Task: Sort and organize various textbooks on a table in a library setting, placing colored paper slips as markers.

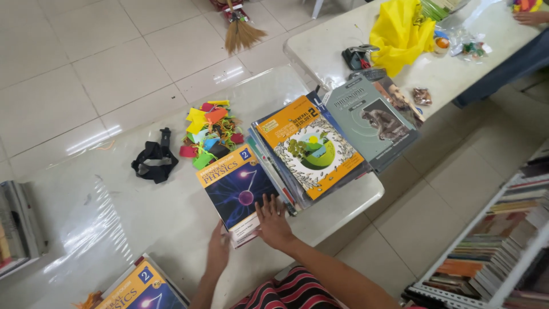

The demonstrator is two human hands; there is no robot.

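I see my right hand point(273, 220) lying flat, grip spread open, on the lower edge of the dark blue physics book point(235, 184) at frame centre on the bench point(114, 217). My left hand point(218, 249) touches the book's lower left corner, its grip hidden from me.

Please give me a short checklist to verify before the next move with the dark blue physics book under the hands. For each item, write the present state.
1. Right hand lies flat on the cover of the dark blue physics book with the orange top band: ok.
2. Left hand is at the near left edge of that book's stack: ok.
3. Firm grip by the left fingers: cannot tell, they are partly hidden.
4. Stack sits fully on the white plastic-covered table: ok.
5. Neighbouring orange and white biology book is apart from the hands: ok.
6. Pile of coloured paper tags is apart from the physics book: not ok, it touches the far edge.
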